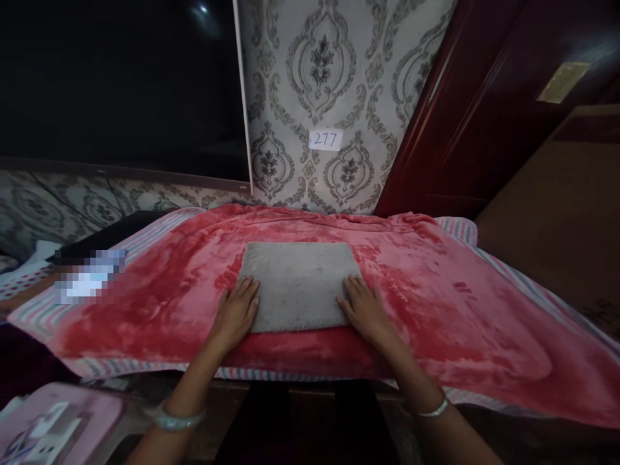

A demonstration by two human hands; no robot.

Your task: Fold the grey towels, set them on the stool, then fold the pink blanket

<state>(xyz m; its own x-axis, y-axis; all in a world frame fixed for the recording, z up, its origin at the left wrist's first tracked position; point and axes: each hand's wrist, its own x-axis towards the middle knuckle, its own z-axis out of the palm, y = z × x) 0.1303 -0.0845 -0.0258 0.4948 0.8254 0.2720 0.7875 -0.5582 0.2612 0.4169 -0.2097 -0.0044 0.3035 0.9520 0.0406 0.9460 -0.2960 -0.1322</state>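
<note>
A grey plush cloth [300, 284], roughly rectangular, lies flat on a red and pink blanket [436, 310] with striped edging. On the cloth's left edge rests my left hand [236, 313], palm down with its fingers stretched out. My right hand [365, 311] lies the same way across the right edge, fingers slightly spread. Neither hand grips the cloth; both press or rest on top of it. Whether the cloth is folded into layers cannot be made out.
A large dark screen [121, 84] stands at the back left, before patterned wallpaper bearing a "277" label [325, 139]. Another person's forearm [29, 294] reaches in at left. A cardboard box [562, 219] stands right, a pink stool-like surface [92, 407] lower left.
</note>
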